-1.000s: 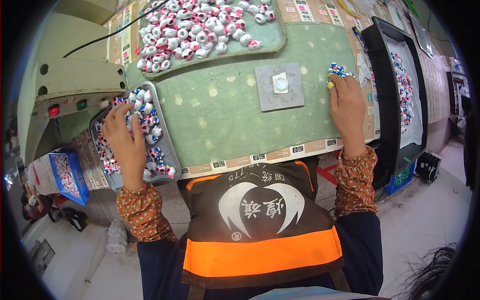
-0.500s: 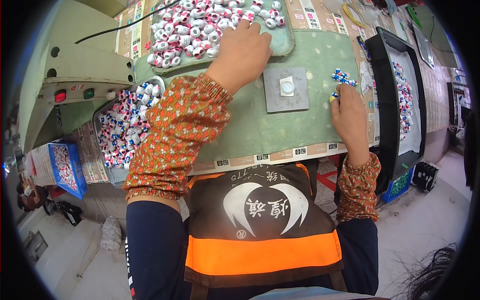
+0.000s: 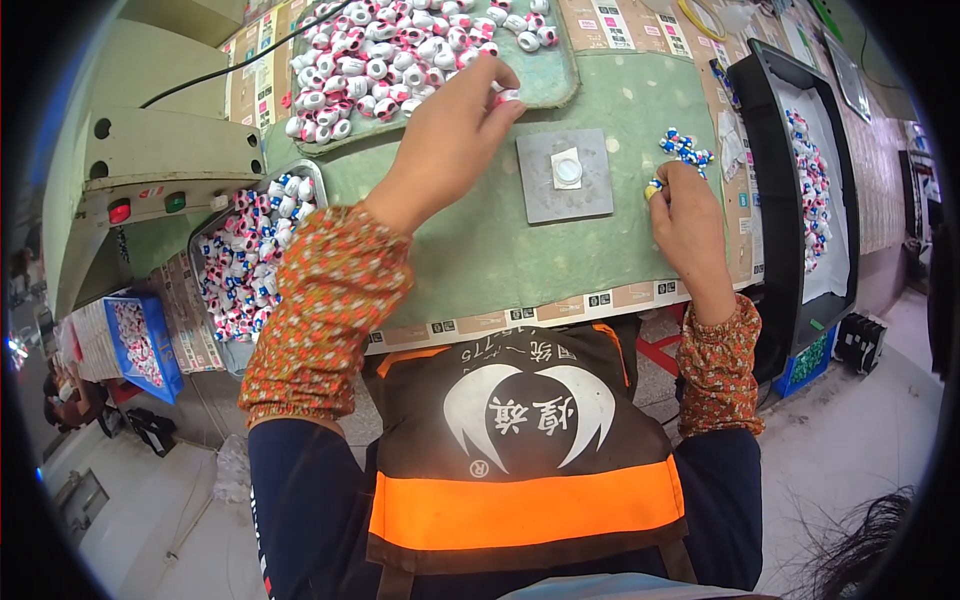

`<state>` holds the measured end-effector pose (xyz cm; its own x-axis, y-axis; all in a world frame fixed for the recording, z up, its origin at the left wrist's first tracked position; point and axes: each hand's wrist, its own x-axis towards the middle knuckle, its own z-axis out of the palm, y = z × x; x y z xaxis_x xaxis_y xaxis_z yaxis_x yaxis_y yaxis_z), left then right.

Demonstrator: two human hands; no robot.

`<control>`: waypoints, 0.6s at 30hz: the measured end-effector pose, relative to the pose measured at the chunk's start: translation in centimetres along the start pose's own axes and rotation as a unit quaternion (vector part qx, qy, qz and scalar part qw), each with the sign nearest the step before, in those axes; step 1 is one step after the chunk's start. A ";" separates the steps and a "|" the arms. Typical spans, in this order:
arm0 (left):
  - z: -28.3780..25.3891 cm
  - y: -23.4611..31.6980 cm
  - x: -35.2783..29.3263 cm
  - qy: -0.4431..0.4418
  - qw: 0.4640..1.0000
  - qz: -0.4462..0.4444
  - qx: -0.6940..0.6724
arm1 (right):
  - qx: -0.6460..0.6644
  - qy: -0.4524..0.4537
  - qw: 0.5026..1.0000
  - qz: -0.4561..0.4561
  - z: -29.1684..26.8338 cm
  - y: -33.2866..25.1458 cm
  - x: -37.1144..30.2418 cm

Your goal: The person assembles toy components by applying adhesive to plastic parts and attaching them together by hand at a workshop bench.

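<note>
My left hand point(image 3: 447, 140) is over the near edge of a green tray point(image 3: 545, 97). Its thumb and fingers close on a small pink-and-white piece point(image 3: 507, 97), rounded like those heaped in the tray. To the right, my right hand point(image 3: 692, 212) pinches a tiny blue-and-white piece point(image 3: 655, 184); something yellow shows at the thumb tip. Just beyond that hand lies a cluster of small blue-and-white pieces point(image 3: 684, 148) on the green mat point(image 3: 465, 270). Between my hands sits a flat grey square plate point(image 3: 590, 200) with a small white holder point(image 3: 567, 170) at its middle.
On the left stands a beige machine point(image 3: 165, 145) with red and green buttons, beside a metal tray point(image 3: 318, 185) of mixed pieces. A black bin point(image 3: 775, 150) with pink, blue and white pieces is on the right. Blue crates point(image 3: 172, 375) stand lower down. A black cable point(image 3: 245, 68) crosses upper left.
My left hand has come back from the heap toward me and left, now with a pink-and-white piece in its fingers. My right hand has shifted slightly left, still pinching its piece.
</note>
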<state>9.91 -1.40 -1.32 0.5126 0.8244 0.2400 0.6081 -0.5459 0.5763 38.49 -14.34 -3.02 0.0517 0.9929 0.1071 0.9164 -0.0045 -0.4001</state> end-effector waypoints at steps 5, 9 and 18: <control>-3.4 2.4 -3.3 -0.069 0.837 -0.224 -0.495 | -0.059 0.000 0.997 -0.041 0.1 -0.3 -0.2; -4.3 3.3 -6.8 -0.079 0.723 -0.292 -0.621 | -0.097 -0.008 0.993 -0.064 -0.2 -1.0 -0.5; -0.8 3.5 -12.2 -0.043 0.627 -0.340 -0.700 | -0.022 0.019 0.998 -0.056 -0.4 -1.8 -0.8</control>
<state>5.33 -13.25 -1.63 0.4905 0.7514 -0.4413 -0.3929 0.6427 0.6577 36.94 -15.14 -1.95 -0.0375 0.9822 0.1840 0.9341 0.0999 -0.3427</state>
